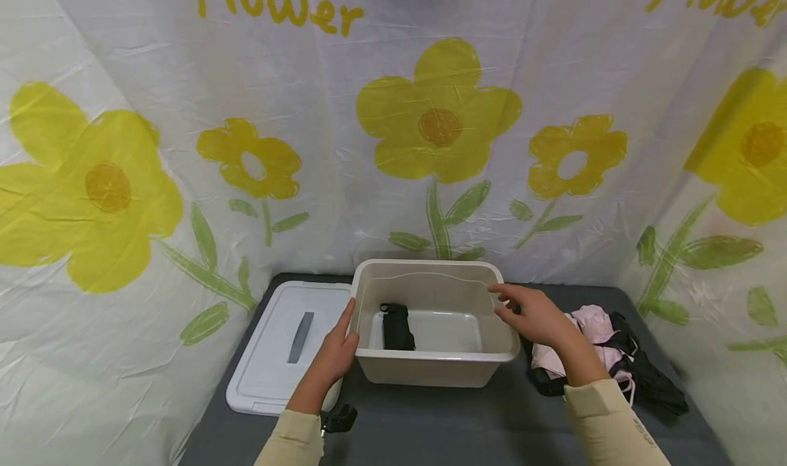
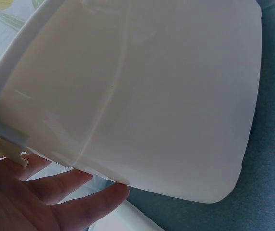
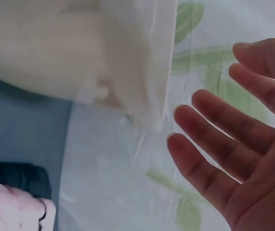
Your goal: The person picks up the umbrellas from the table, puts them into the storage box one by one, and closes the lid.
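Observation:
A cream plastic storage bin point(image 1: 430, 370) stands at the middle of the table, with a small black folded item point(image 1: 398, 328) lying on its floor at the left. My left hand point(image 1: 335, 353) is against the bin's left side, its fingertips touching the outer wall below the rim in the left wrist view. Over by the right rim is my right hand point(image 1: 535, 316), fingers spread and relaxed with nothing in them. In the right wrist view the fingers point(image 3: 209, 163) are apart from the bin wall point(image 3: 127, 62).
A white lid point(image 1: 264, 357) with a grey handle point(image 1: 300, 337) lies left of the bin. To the right is a pile of pink and black clothes point(image 1: 605, 350), partly behind my right forearm. A white flower-printed curtain point(image 1: 332, 220) hangs behind the dark grey table point(image 1: 430, 425).

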Demonstrator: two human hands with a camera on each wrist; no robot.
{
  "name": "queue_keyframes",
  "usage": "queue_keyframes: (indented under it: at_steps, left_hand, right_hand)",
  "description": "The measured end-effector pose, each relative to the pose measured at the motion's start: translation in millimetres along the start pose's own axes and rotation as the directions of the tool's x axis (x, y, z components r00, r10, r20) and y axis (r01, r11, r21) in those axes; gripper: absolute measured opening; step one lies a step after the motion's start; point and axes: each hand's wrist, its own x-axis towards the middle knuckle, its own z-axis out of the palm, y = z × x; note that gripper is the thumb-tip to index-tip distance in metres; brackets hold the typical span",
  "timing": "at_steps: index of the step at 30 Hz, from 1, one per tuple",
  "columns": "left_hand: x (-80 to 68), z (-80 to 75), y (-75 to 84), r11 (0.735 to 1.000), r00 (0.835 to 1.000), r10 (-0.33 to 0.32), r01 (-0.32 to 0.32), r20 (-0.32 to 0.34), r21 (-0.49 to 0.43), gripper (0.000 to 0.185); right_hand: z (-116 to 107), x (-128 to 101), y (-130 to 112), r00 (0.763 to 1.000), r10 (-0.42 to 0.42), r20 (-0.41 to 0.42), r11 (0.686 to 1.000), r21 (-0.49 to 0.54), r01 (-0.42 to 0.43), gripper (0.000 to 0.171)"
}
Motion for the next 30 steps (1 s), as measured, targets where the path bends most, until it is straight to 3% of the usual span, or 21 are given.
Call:
queue_keyframes:
  at_steps: [6,12,25,30]
  left_hand:
    - [1.0,0.1,-1.8,1.0,1.0,-0.007,0.007,0.004,-0.001,0.066]
    - [1.0,-0.3,-2.5,1.0,1.0,-0.004,0.004,0.001,0.004,0.065]
    - [0.8,-0.2,-2.5,1.0,1.0,-0.003,0.004,-0.003,0.01,0.065]
    - [0.3,1.1,-3.0,1.0,1.0,-0.004,0.004,-0.003,0.002,0.065]
  right_hand:
    - [-1.6,-13.0,13.0,0.994,0.089,-0.06,0.996,0.026,-0.088,0.045]
    - [-0.6,-24.2,29.2,0.99,0.118,-0.084,0.993,0.027,-0.116,0.044]
    - [15.7,-39.3,53.6,0.974,0.213,-0.078,0.977,-0.011,-0.215,0.052]
    - [24.9,-44.1,62.1,0.958,0.286,-0.03,0.957,-0.041,-0.287,0.056]
